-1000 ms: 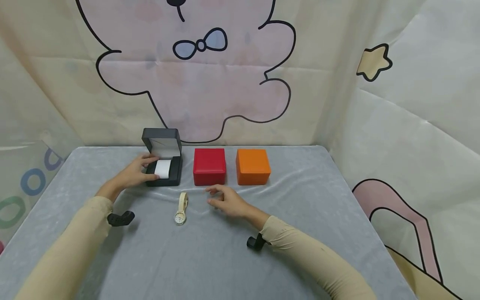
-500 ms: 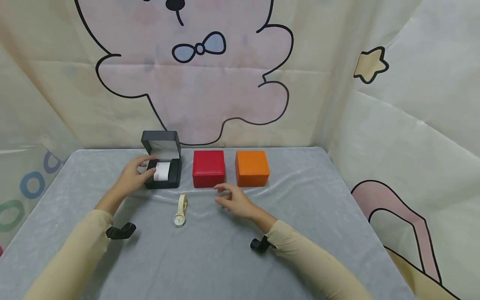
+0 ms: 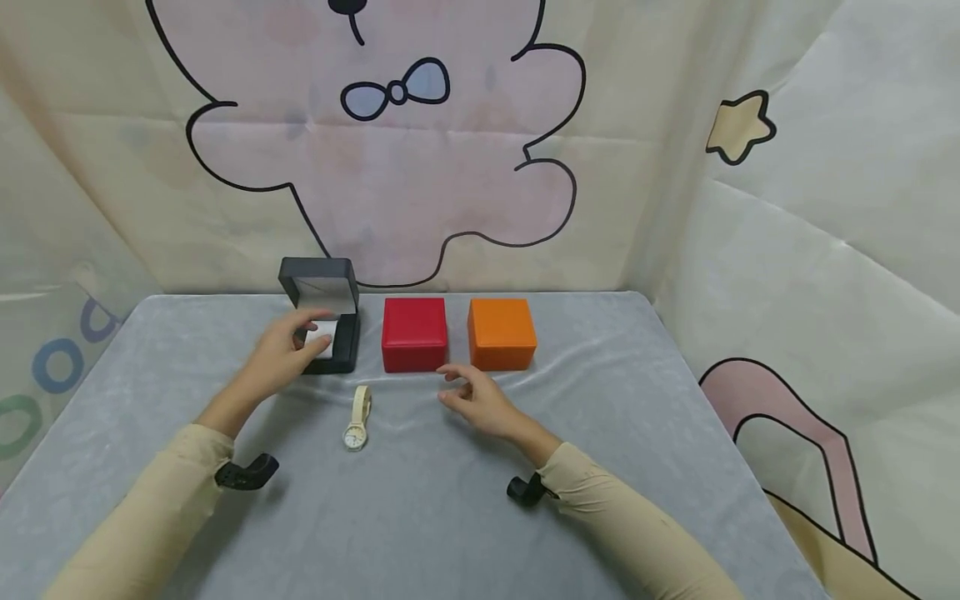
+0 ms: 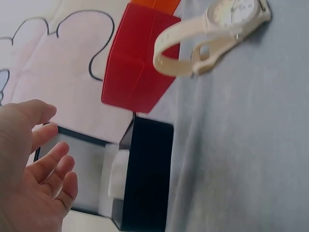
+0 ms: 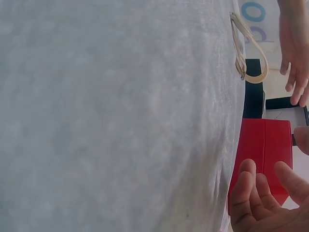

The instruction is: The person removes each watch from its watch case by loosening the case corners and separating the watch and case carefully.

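Note:
My left hand (image 3: 273, 358) hovers over an open black watch box (image 3: 347, 346) at the left of the table, thumb and fingertips spread apart above its white cushion. In the left wrist view this cushion (image 4: 119, 175) sits inside the box, apart from the loosely bent fingers. My right hand (image 3: 483, 407) hangs in front of the red box (image 3: 415, 335), fingers relaxed and holding nothing. Between the hands, closer to the front, lies a cream wristwatch (image 3: 357, 419) with its strap buckled into a loop and its dial toward me.
An orange box (image 3: 502, 335) with its lid down stands right of the red one, which is also closed. A grey cloth covers the table (image 3: 420, 517). Behind the boxes rises a printed curtain (image 3: 480, 192), continuing along both sides.
My left hand has moved from the black box's left side to the right, over the cushion. The right hand has drawn slightly right. The boxes and watch stay in place.

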A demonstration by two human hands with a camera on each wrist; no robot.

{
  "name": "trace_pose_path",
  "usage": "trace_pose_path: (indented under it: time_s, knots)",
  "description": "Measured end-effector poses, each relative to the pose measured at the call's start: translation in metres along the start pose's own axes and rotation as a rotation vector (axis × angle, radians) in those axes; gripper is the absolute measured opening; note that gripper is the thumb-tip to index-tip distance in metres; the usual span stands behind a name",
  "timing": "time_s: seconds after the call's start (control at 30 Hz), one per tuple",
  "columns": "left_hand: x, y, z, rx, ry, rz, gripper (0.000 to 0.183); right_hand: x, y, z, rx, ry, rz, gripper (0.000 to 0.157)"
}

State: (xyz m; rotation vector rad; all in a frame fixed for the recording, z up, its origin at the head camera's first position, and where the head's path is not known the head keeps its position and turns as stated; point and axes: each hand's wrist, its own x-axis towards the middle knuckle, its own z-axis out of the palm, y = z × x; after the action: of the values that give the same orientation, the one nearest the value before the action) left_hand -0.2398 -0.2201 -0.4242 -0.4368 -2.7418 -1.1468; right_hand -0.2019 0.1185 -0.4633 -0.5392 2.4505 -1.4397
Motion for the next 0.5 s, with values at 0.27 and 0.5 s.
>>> trace_pose_path:
  time_s: [0.27, 0.5]
  knots:
    - [0.008, 0.016, 0.012, 0.005, -0.086, 0.029, 0.045, -0.001, 0.002, -0.003, -0.039, 0.031, -0.023, 0.044]
    - [0.019, 0.026, 0.023, -0.016, -0.181, 0.05, 0.052, 0.0, 0.001, -0.002, -0.036, 0.07, -0.012, 0.043]
